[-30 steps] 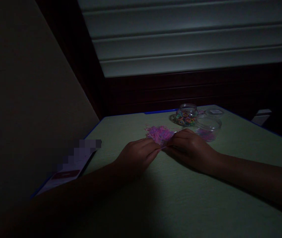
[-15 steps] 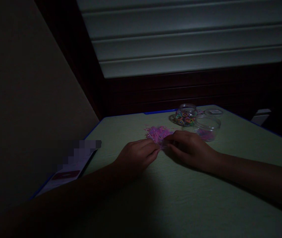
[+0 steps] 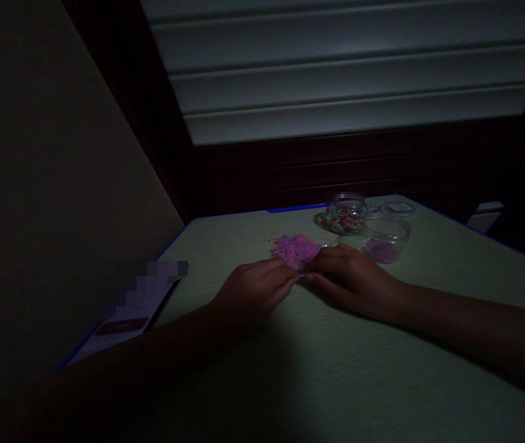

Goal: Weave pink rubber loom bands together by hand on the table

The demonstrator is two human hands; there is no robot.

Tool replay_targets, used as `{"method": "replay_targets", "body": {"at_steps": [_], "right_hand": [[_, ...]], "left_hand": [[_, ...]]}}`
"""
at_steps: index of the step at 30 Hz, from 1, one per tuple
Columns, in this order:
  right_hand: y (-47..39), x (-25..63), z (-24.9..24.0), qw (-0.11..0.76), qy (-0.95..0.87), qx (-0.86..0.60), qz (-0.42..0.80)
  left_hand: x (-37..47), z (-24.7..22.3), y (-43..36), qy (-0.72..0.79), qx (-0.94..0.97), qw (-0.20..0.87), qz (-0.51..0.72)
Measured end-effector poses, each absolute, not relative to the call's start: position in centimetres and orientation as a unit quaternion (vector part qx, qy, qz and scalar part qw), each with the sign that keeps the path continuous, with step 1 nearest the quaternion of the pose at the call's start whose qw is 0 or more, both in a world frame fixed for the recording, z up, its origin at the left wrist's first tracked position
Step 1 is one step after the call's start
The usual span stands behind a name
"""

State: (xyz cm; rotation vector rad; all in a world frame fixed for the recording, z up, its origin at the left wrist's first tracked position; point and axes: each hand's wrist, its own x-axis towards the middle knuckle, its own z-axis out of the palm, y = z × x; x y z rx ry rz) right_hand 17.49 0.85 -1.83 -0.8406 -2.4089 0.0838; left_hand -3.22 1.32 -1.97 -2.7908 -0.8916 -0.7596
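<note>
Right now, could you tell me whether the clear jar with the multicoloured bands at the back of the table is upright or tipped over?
Upright: the jar stands on its base with its mouth facing up.

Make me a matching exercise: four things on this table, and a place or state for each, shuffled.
Things:
1. pink band pile
2. round jar
3. wide clear tub
4. paper sheet

Descriptions:
A. at the table's left edge
B. holds multicoloured bands
C. loose on the table, at both hands' fingers
D. nearly empty, some pink bands inside

Pairs: 1-C, 2-B, 3-D, 4-A
</note>
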Motion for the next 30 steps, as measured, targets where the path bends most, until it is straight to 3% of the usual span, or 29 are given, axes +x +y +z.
{"method": "replay_targets", "body": {"at_steps": [30], "right_hand": [[0.81,17.46,-1.89,0.286,-0.906,-0.311,0.021]], "left_hand": [[-3.28,-2.11,1.45,-0.280,-0.920,0.061,-0.266]]}}
